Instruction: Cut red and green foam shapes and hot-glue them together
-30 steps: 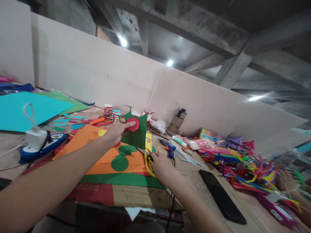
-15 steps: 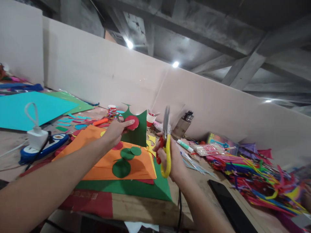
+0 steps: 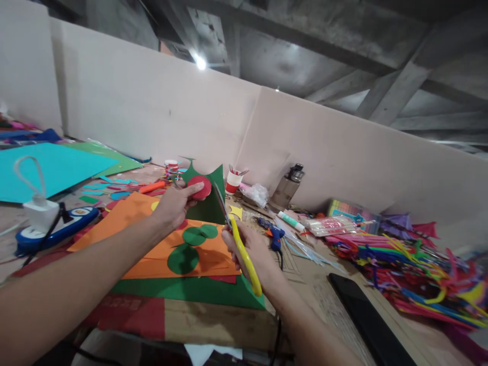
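My left hand pinches a red paper circle against a dark green sheet of paper, thumb on top. Curved bites are cut out of the sheet's upper edge. In my right hand is a pair of scissors with yellow handles. Its blades point up and left, close to the sheet's right edge; whether they touch the paper I cannot tell. Below lie green paper circles on a stack of orange paper, with a larger green sheet underneath.
A glue gun, a glue stick and a bottle stand or lie to the right. Farther right are a black phone and a heap of pipe cleaners. On the left are a power strip and blue paper.
The scissors have swung from upright to tilted left, and my right hand has brought them nearer the green sheet. The glue gun has come into view. My left hand still holds the papers.
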`<state>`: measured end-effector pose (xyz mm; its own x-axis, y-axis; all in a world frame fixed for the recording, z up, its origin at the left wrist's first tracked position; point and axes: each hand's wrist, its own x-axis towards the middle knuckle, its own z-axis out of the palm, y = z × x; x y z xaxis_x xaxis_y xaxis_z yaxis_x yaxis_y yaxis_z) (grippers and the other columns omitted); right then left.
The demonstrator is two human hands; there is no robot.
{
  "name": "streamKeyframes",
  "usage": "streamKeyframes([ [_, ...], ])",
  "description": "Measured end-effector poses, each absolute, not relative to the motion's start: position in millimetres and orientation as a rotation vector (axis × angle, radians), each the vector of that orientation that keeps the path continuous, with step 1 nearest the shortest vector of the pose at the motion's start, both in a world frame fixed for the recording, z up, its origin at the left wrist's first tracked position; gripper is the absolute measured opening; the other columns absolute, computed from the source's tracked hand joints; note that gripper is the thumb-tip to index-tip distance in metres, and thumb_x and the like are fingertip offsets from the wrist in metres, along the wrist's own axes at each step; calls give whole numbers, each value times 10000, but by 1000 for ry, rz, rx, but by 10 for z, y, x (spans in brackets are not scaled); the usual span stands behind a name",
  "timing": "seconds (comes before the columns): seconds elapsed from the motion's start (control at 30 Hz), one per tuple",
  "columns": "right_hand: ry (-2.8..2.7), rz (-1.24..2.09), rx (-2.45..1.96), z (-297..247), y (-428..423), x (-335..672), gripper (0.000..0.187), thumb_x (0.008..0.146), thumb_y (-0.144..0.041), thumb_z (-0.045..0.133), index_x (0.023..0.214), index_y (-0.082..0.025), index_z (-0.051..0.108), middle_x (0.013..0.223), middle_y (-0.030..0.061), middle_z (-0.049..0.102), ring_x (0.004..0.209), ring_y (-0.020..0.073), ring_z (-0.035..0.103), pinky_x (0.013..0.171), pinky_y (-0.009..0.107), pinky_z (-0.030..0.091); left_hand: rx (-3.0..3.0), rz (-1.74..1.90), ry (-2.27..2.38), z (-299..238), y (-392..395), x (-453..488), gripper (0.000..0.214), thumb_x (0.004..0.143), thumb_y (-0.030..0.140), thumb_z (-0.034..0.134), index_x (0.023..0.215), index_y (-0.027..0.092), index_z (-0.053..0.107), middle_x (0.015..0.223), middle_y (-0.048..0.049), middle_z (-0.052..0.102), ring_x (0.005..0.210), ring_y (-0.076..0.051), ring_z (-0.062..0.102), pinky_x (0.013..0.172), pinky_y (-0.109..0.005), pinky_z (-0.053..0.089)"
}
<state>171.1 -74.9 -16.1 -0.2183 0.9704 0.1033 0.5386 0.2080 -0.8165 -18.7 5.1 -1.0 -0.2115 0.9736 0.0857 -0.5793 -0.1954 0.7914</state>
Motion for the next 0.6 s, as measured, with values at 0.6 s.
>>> streamKeyframes([
  [0.6,-1794,882,-1327,-227,-691,1670,426,880,-617,465,899,-197,533,648,-24,511,488,75,445,425,175,352,709,1610,656,-11,-136,-33,421,549,110,808,617,189,400,666,0,685,619,-126,651,604,-227,497],
])
